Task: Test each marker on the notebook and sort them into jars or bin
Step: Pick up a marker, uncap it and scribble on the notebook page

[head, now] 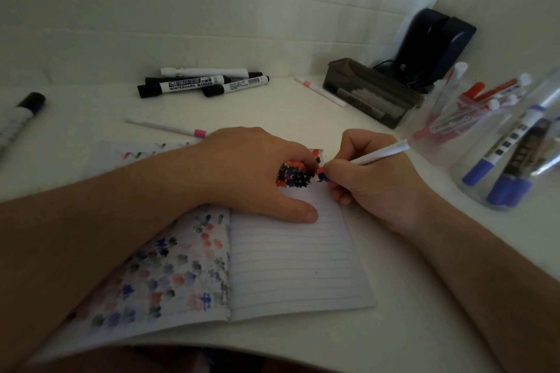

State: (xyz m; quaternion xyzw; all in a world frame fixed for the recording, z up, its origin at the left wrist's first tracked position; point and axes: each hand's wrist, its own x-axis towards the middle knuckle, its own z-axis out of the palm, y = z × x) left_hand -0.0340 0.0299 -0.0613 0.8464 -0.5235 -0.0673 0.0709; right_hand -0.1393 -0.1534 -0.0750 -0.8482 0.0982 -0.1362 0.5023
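R hand (368, 179) grip pinching thin white marker (380, 154), blue tip on notebook (291, 257), L hand (257, 169) fingers spread flat pressing page, bench (272, 106)

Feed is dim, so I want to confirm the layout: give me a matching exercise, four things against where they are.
1. white marker
2. black markers
3. pink-capped pen
4. blue markers

A. in the clear jar at right
B. piled at the back of the table
C. lying just beyond the notebook
D. gripped in the right hand

Pairs: 1-D, 2-B, 3-C, 4-A
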